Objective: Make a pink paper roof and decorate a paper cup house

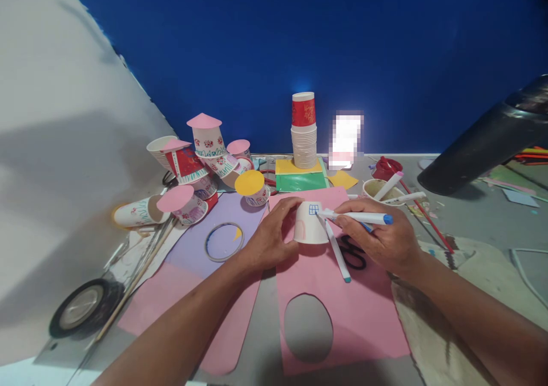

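Note:
An upside-down white paper cup point(309, 229) stands on the pink paper point(355, 329), with a small blue window drawn near its top and a faint pink arch low on its side. My left hand point(276, 232) is closed around the cup's left side. In my right hand point(381, 234) is a white marker point(359, 217) with a blue end, its tip at the drawn window. A second white marker point(340, 254) with a teal end lies just right of the cup. Black scissor handles point(354, 253) show partly below my right hand.
Decorated cups with pink cone roofs point(204, 121) cluster at the left. Behind the work rises a stack of paper cups point(304, 146). A tape ring point(224, 242) lies on lilac paper. At the right are a cup of markers point(371, 191), a cloth point(454, 306) and a dark cylinder point(475, 140).

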A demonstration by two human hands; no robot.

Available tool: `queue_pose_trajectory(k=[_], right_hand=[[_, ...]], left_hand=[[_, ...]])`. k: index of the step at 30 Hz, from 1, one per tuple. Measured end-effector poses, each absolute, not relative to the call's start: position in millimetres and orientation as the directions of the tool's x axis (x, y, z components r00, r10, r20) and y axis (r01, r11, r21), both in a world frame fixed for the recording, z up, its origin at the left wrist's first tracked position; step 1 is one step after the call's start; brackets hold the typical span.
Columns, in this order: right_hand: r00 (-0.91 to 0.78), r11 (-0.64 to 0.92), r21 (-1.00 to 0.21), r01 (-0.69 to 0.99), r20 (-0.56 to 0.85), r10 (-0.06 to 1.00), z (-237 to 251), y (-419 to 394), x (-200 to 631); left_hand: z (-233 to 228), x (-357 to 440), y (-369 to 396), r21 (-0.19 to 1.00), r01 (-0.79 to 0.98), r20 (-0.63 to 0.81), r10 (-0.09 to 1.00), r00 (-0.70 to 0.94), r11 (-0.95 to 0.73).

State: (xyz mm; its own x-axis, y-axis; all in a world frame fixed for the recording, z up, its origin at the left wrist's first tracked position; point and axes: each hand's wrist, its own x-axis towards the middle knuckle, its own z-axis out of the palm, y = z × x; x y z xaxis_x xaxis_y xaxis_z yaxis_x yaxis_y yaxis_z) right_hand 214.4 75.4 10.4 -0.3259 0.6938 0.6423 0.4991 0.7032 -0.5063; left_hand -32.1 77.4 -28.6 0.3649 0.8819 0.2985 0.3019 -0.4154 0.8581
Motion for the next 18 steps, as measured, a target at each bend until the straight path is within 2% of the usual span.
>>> queue_pose_trajectory(k=[11, 18], right_hand=[[-0.267, 0.701, -0.491, 0.517, 0.686, 0.677, 12.4, 76.5, 215.8], [-0.277, 0.679, -0.512, 0.526, 0.652, 0.706, 10.7, 76.3, 213.0]], left_hand=[[-29.2, -29.5, 78.1, 0.865, 0.261, 0.323, 0.874, 0.363, -0.429], [-26.7, -29.7, 77.4, 0.856, 0.282, 0.321, 0.873, 0.367, -0.433]])
